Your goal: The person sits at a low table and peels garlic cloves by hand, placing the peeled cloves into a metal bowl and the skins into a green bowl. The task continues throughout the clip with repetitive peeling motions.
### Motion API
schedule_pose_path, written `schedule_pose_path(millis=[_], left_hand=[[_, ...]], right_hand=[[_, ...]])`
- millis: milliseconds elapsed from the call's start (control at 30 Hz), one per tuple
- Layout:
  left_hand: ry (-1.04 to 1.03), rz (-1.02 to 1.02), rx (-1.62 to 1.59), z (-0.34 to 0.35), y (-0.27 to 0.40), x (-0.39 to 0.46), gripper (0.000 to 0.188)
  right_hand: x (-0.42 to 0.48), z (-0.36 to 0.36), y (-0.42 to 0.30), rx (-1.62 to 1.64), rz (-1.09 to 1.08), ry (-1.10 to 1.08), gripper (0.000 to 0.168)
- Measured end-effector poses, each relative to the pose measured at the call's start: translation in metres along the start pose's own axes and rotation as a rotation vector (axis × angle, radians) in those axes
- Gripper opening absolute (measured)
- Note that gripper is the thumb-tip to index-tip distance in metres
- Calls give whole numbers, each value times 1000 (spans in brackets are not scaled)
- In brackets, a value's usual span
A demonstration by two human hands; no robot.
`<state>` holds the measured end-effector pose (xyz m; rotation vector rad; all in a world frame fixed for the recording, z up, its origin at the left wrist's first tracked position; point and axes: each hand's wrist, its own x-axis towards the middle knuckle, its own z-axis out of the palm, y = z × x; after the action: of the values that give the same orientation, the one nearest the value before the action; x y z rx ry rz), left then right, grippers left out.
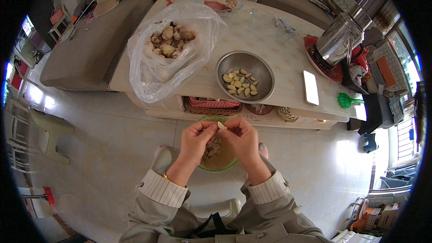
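Observation:
A pale garlic clove (221, 126) is pinched between the fingertips of my left hand (199, 140) and my right hand (243, 141). Both hands are raised over a green-rimmed basin (224, 167) on the floor, which has papery garlic skins (212, 150) in it. Beyond them, at the table's front edge, stands a stainless steel bowl (263, 71) with several peeled cloves (238, 80) inside. To its left an open clear plastic bag (162, 84) holds many unpeeled garlic bulbs (170, 38).
The low table (236, 37) also bears a white phone (310, 87), a green plastic scoop (349, 100), a metal jug (337, 40) on a red tray and a clear glass dish (217, 1). Woven baskets (212, 106) sit on the shelf below. A sofa (87, 47) borders the table at left.

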<state>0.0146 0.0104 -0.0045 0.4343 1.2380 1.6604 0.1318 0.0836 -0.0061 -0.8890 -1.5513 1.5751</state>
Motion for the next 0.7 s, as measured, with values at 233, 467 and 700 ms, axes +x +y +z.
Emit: schedule_pose_path(millis=[233,467,700], left_hand=[[-36,62,126,3,5,-3,12],[-29,101,180,-3,0,-2,14],[-19,135,579,-7,-10,4,14]], right_hand=[[3,-8,-8,548,368,-173,14],[5,-13,1,885,473,-273,18],[12,-18,-4,764,324,-89,9]])
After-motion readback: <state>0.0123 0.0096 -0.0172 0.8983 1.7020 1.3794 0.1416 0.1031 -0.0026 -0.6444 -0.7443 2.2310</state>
